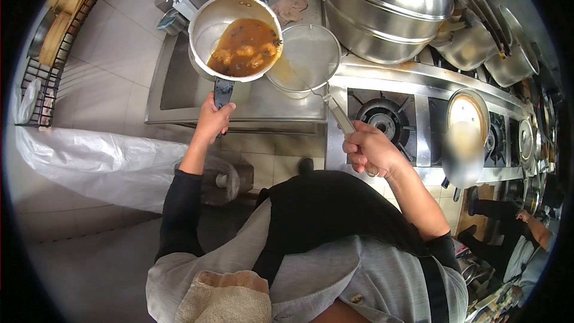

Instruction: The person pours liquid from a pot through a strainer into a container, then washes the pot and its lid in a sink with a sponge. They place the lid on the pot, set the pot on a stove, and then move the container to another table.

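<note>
My left hand [214, 118] is wrapped round the black handle of a metal pot [202, 40]. The pot tilts to the right, and brown-orange broth [245, 51] with several pale chunks and dark bits has run toward its right side. Beside and partly under the pot's rim is a round fine-mesh strainer [314, 57]. My right hand [372, 148] grips the strainer's flat metal handle. A brownish patch shows at the mesh's left. A pale round rim is visible beneath the strainer; what it belongs to is mostly hidden.
A steel sink counter [239, 110] lies below the pot, with a crumpled cloth [290, 9] at its back. To the right are a gas burner [382, 121], a large domed steel vessel [382, 12] and a pan [467, 113]. Another person [514, 233] stands at far right.
</note>
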`<state>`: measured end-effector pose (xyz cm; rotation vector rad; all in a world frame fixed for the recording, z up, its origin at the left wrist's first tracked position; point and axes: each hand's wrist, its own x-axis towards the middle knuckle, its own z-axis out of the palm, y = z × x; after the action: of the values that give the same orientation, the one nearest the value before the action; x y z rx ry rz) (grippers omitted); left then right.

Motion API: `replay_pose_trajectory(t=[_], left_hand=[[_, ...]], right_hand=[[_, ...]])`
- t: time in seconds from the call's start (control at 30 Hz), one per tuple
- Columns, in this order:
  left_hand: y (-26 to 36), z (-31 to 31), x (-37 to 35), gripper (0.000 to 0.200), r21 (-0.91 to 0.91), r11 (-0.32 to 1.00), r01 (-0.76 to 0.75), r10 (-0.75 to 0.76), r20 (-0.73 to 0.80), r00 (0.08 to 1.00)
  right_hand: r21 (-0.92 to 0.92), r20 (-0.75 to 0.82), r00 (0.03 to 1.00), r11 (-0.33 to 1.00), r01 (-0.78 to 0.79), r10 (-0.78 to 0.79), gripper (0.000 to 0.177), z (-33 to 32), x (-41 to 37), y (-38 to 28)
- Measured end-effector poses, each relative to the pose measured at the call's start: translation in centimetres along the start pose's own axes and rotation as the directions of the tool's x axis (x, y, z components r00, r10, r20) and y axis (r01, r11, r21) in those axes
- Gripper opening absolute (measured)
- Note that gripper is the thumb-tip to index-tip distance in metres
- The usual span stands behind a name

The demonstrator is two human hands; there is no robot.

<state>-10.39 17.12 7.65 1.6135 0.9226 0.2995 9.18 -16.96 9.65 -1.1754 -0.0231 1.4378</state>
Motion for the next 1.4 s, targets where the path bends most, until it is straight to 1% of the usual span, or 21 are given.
replay_pose_trajectory(t=[0.03,0.07,0.13,0.17,0.23,0.27,0.33,0.4,0.53,0.67,0.73,0.8,0.87,0.93,1.03,1.17,1.23,1.4], left_hand=[[0.1,0.0,-0.2,0.032,0.004,1.000,0.000,0.000,-0.002,1.000],[0.1,-0.1,-0.3,0.031,0.004,1.000,-0.016,0.016,0.002,1.000],[0.3,-0.2,-0.6,0.031,0.006,0.999,-0.035,0.035,-0.001,0.999],[0.4,-0.2,-0.7,0.031,0.001,1.000,-0.029,0.029,-0.006,1.000],[0.5,-0.3,-0.9,0.031,-0.003,1.000,-0.024,0.024,-0.018,1.000],[0.5,-0.3,-0.9,0.031,-0.008,1.000,-0.022,0.022,-0.024,0.999],[0.5,-0.3,-1.0,0.030,-0.011,1.000,-0.020,0.019,-0.032,0.999],[0.5,-0.4,-1.1,0.030,0.020,1.000,-0.020,0.021,-0.049,0.999],[0.7,-0.3,-1.4,0.030,0.007,1.000,-0.030,0.031,-0.059,0.998],[0.8,-0.1,-1.4,0.030,0.031,0.998,-0.050,0.052,-0.069,0.996],[0.7,-0.1,-1.2,0.030,0.030,0.998,-0.055,0.057,-0.075,0.996],[0.3,-0.2,-1.0,0.031,0.081,0.995,-0.061,0.068,-0.078,0.995],[0.4,-0.1,-1.0,0.031,0.066,0.996,-0.060,0.065,-0.079,0.995],[0.3,0.0,-1.0,0.032,0.051,0.997,-0.057,0.061,-0.073,0.995],[0.0,0.3,-0.8,0.031,0.068,0.996,-0.060,0.065,-0.081,0.995],[-0.2,0.2,-0.6,0.031,0.068,0.996,-0.056,0.061,-0.073,0.995],[-0.2,0.4,-0.6,0.031,0.062,0.997,-0.046,0.050,-0.069,0.996],[0.3,0.8,-1.0,0.034,0.113,0.993,-0.038,0.047,-0.085,0.995]], right_hand=[[-0.038,0.013,1.000,0.999,-0.006,0.006,0.048,-0.1,0.1,0.1],[-0.038,0.016,1.000,0.999,-0.005,0.006,0.048,0.0,0.0,0.0],[-0.060,0.007,1.000,0.998,-0.009,0.010,0.040,0.5,-0.2,-0.2],[-0.061,0.012,1.000,0.998,-0.009,0.010,0.040,0.5,-0.2,-0.1],[-0.068,0.002,1.000,0.998,-0.010,0.010,0.026,0.6,-0.1,0.0],[-0.070,0.007,1.000,0.998,-0.008,0.008,0.026,0.7,-0.1,0.0],[-0.040,0.032,0.999,0.999,-0.007,0.008,0.021,0.9,-0.2,-0.1],[-0.058,0.048,0.999,0.998,-0.006,0.009,0.019,0.6,0.1,0.0],[-0.068,0.064,0.998,0.998,-0.011,0.016,0.012,0.6,0.2,0.0],[-0.072,0.070,0.997,0.997,-0.008,0.013,0.013,0.7,0.3,-0.1],[-0.023,0.070,0.997,1.000,-0.022,0.023,0.020,0.8,0.3,-0.1],[-0.046,0.072,0.997,0.999,-0.012,0.015,0.017,0.4,0.4,-0.1],[-0.071,0.077,0.997,0.998,-0.003,0.009,0.014,0.4,0.4,-0.1],[-0.061,0.049,0.999,0.998,-0.005,0.008,0.016,0.5,0.0,-0.3],[-0.047,0.079,0.997,0.999,0.011,-0.007,0.018,0.1,0.0,-0.2],[-0.042,0.066,0.998,0.999,0.009,-0.006,0.019,0.1,-0.2,-0.3],[-0.080,0.073,0.997,0.997,-0.001,0.006,0.022,-0.4,0.0,-0.2],[-0.046,0.078,0.997,0.999,0.013,-0.009,0.025,-0.8,0.3,0.1]])
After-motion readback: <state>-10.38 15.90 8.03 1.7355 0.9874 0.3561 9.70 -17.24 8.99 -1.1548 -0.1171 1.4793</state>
